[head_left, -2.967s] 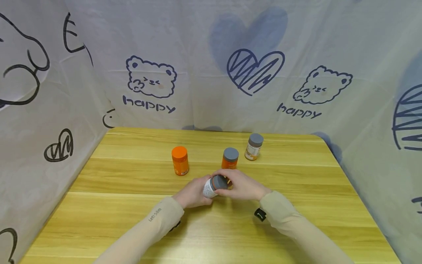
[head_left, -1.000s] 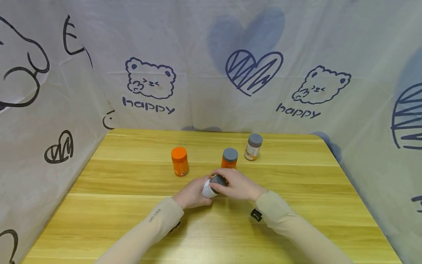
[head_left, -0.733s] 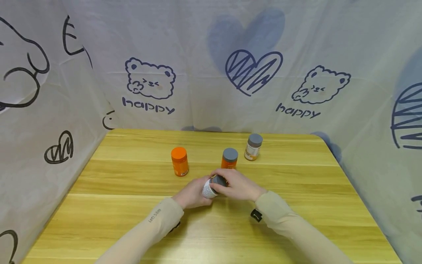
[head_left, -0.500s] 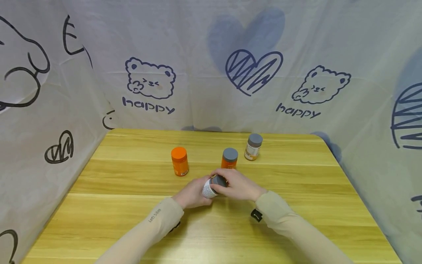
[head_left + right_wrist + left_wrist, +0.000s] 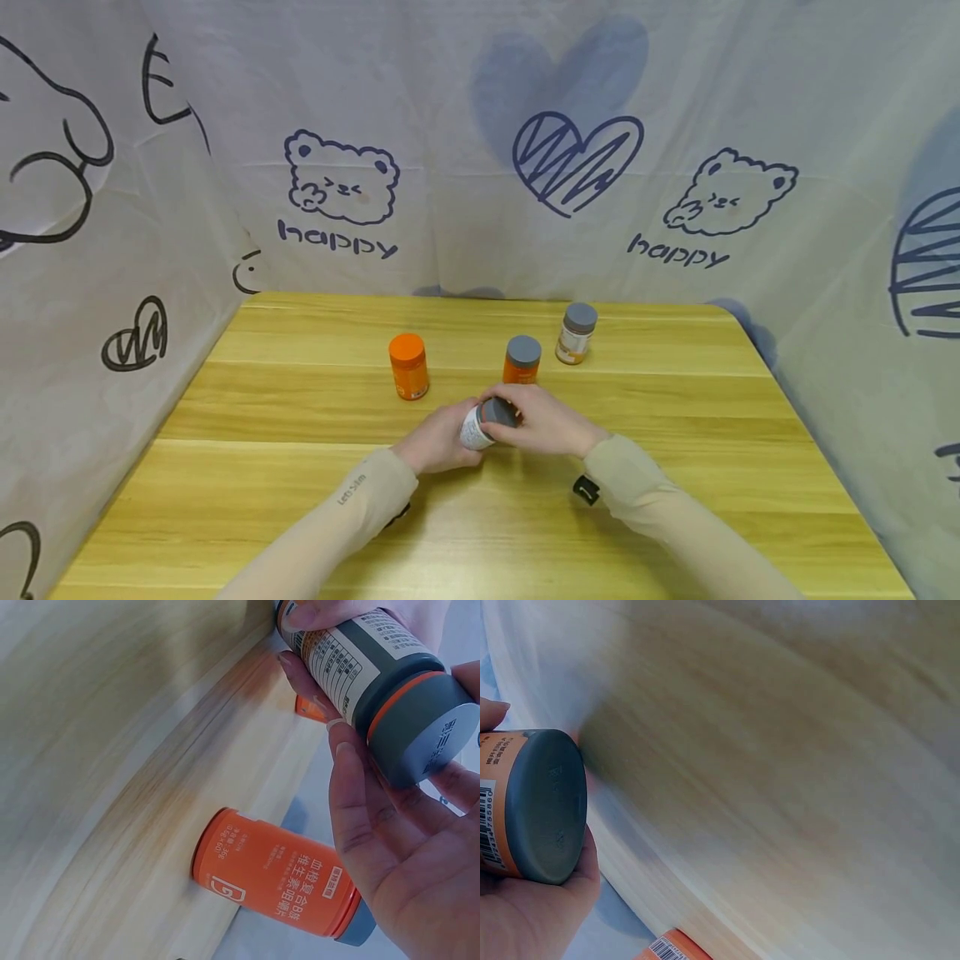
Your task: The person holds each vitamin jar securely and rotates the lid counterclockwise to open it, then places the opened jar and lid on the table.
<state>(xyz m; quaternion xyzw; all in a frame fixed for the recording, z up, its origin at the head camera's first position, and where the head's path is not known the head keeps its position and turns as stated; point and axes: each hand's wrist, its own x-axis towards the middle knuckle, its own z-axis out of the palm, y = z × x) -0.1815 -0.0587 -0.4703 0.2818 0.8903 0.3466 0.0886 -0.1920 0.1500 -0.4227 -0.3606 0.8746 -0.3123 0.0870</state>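
In the head view, my left hand (image 5: 438, 437) grips a tilted supplement bottle (image 5: 472, 431) around its body. The bottle has a white printed label and a grey lid (image 5: 431, 739), with an orange ring at the neck. Fingers and thumb of my right hand (image 5: 551, 422) curl round this lid. The left wrist view shows the bottle's dark base (image 5: 547, 806) and an orange label strip with a barcode. Just beyond my right hand stands an orange bottle (image 5: 522, 371) with a grey lid, its lower part hidden by that hand.
An all-orange bottle (image 5: 410, 373) stands upright to the left. Farther back on the right is a white-labelled bottle (image 5: 575, 340) with a grey lid. The wooden table (image 5: 262, 400) ends against a white patterned curtain (image 5: 465, 200).
Between three seconds and one second ago, my right hand shifted slightly left and covered more of the lid. Now it has turned back a little, showing more of it. The left hand keeps its grip.
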